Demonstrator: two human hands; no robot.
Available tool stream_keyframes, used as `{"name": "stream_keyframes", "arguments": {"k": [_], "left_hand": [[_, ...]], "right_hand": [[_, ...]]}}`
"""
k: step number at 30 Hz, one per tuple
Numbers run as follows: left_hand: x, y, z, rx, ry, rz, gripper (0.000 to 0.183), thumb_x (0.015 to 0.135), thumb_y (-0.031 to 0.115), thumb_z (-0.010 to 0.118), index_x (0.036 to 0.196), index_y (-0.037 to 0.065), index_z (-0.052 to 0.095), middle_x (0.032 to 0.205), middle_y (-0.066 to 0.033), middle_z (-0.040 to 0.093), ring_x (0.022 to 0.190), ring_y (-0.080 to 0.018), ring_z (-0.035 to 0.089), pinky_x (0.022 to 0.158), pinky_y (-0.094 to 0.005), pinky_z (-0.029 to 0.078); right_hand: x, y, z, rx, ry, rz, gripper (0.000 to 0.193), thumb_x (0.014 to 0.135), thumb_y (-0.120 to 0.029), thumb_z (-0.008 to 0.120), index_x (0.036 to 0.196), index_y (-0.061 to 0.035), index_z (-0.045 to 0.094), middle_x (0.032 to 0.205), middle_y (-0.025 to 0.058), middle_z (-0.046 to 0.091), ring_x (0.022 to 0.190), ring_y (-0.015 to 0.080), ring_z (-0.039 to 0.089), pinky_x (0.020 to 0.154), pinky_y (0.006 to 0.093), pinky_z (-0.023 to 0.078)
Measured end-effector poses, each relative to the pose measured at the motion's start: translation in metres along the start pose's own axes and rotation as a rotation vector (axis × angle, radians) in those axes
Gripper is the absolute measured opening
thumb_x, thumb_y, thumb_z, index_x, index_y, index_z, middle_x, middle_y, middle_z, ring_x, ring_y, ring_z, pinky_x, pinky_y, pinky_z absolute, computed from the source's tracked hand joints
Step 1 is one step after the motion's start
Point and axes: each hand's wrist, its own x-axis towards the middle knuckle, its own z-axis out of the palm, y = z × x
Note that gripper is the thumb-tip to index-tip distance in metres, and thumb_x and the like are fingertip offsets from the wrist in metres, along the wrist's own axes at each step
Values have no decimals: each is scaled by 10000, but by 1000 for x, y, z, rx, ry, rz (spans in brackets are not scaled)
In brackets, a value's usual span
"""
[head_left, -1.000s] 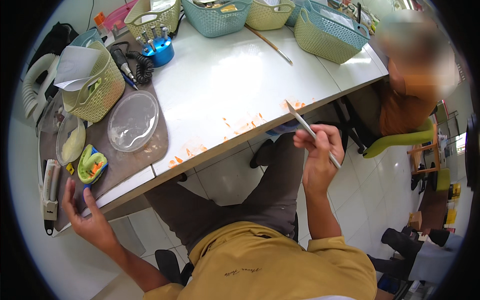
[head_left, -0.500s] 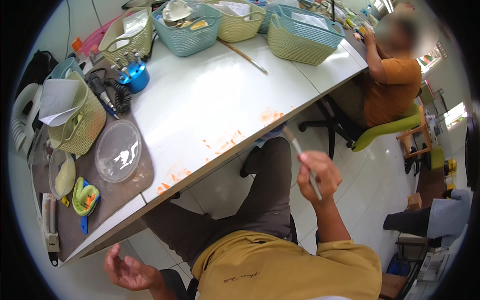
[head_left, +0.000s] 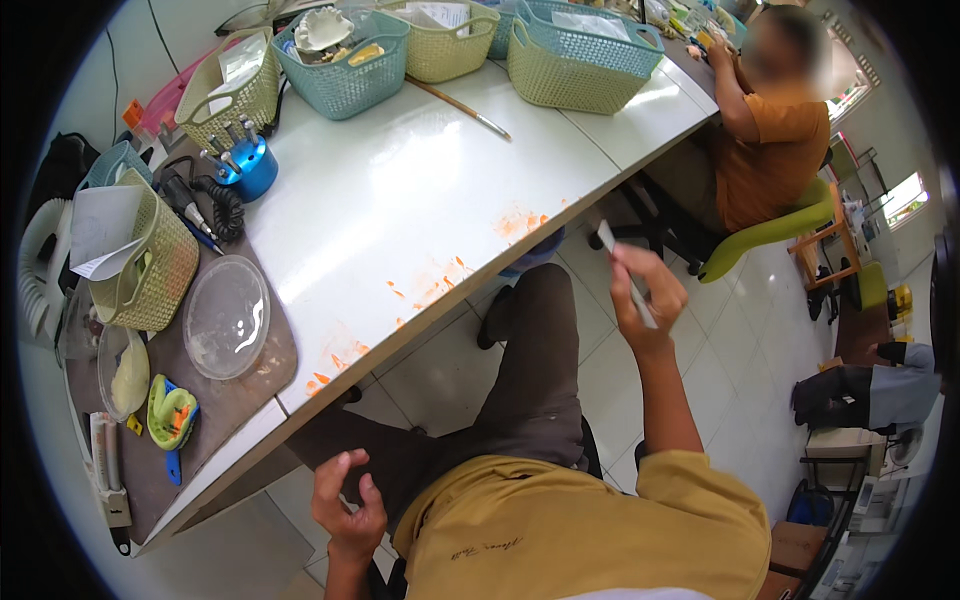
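Note:
My right hand (head_left: 648,290) is raised over the floor, right of the table edge, with its fingers closed around a slim pale tool (head_left: 636,306). Its far end is blurred by motion, so I cannot tell whether it is a brush or a knife. My left hand (head_left: 348,505) hangs above my lap near the table's front edge, fingers apart and nothing in it. Orange flecks (head_left: 430,290) lie scattered along the edge of the white table (head_left: 400,190). Left on the table sits a green dental impression tray (head_left: 172,415) with orange bits, below a clear round lid (head_left: 228,318).
Woven baskets (head_left: 345,85) line the back, one holding a white dental cast (head_left: 322,30). A paintbrush (head_left: 460,108) lies before them. A blue bur holder (head_left: 245,170) and a handpiece (head_left: 185,200) stand left. A person (head_left: 765,140) in orange sits at the far right.
My left hand has moved right and up toward my lap. The right hand has risen slightly with the tool in it. The view has shifted a little; the standing person at right has moved.

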Motion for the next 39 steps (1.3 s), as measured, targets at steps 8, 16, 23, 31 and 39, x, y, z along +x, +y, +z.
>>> {"name": "stream_keyframes", "arguments": {"k": [8,16,23,31,39], "left_hand": [[19,6,20,-72,-91,-42,441,805,-94,558,1229,18,513,953,-147,648,812,-229,647,767,-336,519],[44,13,12,-55,-123,88,302,764,-62,655,1057,10,640,912,-137,678,787,-280,662,698,-359,538],[81,55,-20,283,-139,277,370,749,216,758,1050,24,661,1009,-86,670,948,-259,647,888,-424,516],[61,41,-47,218,-171,219,263,781,254,740,933,47,686,923,-39,689,877,-177,660,902,-408,528],[52,31,-72,174,-120,257,155,793,190,718,802,49,655,805,-24,657,752,-154,641,868,-369,542]], "right_hand": [[19,4,28,990,314,857,222,974,-145,479,1051,43,569,916,193,681,760,223,686,736,300,558],[-29,-63,1,996,-253,766,175,899,-145,597,941,23,568,751,146,665,667,161,659,603,262,549],[30,-148,47,974,-841,-125,177,674,21,731,831,-37,673,733,82,678,585,196,649,508,267,498],[50,-177,71,1090,-906,-234,202,668,20,757,848,-37,684,767,86,697,635,199,678,534,263,523],[59,-189,75,1205,-966,-109,161,678,17,762,827,-31,724,736,108,702,625,208,694,529,264,543]]}}
